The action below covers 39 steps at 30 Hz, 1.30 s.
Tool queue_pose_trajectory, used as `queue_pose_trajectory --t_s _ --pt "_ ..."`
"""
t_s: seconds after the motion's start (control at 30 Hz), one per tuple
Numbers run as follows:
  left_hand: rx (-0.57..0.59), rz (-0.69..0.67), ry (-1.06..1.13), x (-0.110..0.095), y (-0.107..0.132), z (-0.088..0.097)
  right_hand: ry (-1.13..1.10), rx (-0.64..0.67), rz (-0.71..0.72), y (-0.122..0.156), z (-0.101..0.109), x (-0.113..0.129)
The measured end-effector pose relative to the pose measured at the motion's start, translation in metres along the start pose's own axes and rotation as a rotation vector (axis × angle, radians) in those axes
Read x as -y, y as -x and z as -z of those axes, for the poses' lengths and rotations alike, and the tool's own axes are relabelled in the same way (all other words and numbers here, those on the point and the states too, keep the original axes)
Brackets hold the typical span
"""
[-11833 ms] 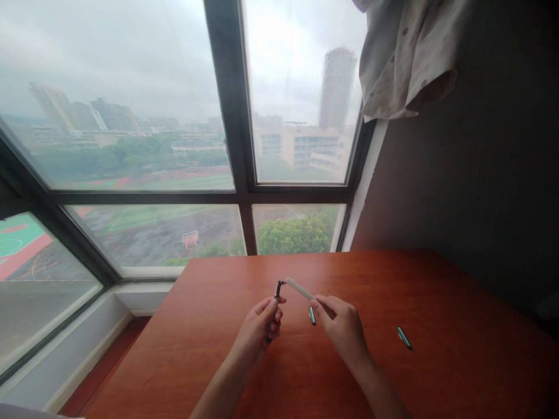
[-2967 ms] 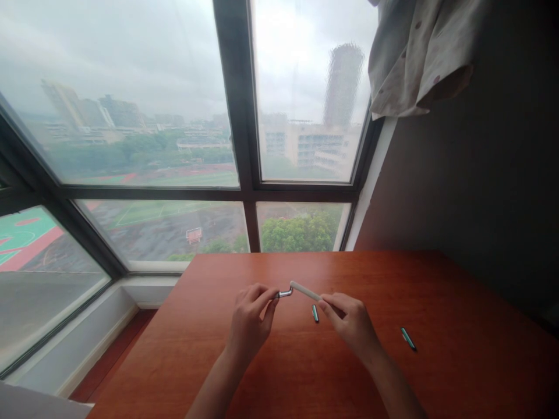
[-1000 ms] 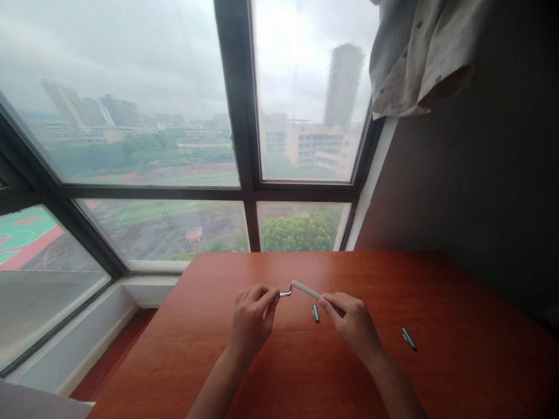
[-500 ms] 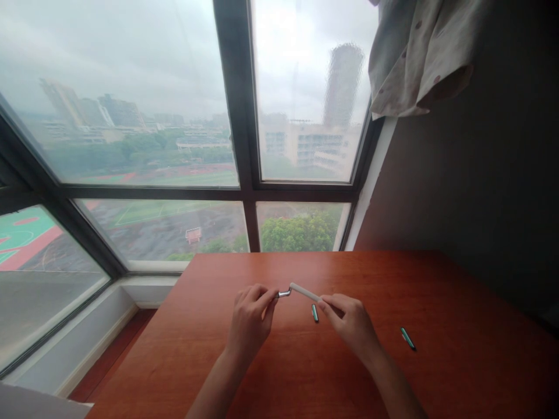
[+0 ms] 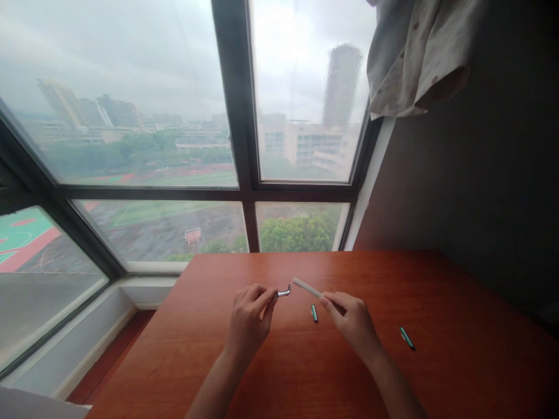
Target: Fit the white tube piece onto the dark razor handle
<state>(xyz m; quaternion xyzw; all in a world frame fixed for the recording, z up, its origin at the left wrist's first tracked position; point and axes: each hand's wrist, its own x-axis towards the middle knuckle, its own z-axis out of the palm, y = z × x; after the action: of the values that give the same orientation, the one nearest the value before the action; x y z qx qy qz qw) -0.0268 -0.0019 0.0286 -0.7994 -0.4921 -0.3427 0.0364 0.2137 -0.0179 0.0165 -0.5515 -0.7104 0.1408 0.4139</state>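
My left hand (image 5: 251, 314) is closed, pinching a silver, bent piece that looks like a razor handle (image 5: 283, 292); its upturned end points right and its other end is hidden in my fingers. My right hand (image 5: 349, 317) is closed round the lower end of a pale, slim stick (image 5: 306, 287), which slants up to the left. A small gap separates the stick's tip from the silver end. Both are held above the wooden table. Just left of my right hand lies a small green and black piece like a razor head (image 5: 314, 313).
A second green and black razor head (image 5: 407, 337) lies farther right on the reddish-brown table (image 5: 174, 349). Beyond the table's far edge stand dark-framed windows (image 5: 247, 195). A light garment (image 5: 419, 64) hangs at upper right, beside a dark wall (image 5: 471, 186).
The pale stick's tip has come slightly up and away from the silver piece, so a gap shows between them. Both hands keep their grips and have barely moved.
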Motion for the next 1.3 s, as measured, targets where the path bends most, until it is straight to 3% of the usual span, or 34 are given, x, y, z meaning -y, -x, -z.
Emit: queue_pose_trajectory --t_s 0.13,0.3,0.57,0.8,1.3 --pt "-0.003 0.003 0.002 -0.002 0.0 0.0 -0.021 0.051 0.026 0.0 0.0 0.001" --pt "0.029 0.026 0.064 -0.005 0.0 -0.002 0.022 0.027 -0.02 0.001 0.0 -0.003" --pt "0.095 0.145 0.22 -0.003 0.001 -0.007 -0.075 0.063 -0.009 0.001 -0.001 0.0" --pt "0.101 0.183 0.322 -0.005 0.0 -0.007 -0.059 0.008 -0.03 0.001 0.0 0.002" --pt "0.084 0.304 0.597 0.0 0.002 -0.013 -0.12 0.017 -0.046 0.0 0.0 0.004"
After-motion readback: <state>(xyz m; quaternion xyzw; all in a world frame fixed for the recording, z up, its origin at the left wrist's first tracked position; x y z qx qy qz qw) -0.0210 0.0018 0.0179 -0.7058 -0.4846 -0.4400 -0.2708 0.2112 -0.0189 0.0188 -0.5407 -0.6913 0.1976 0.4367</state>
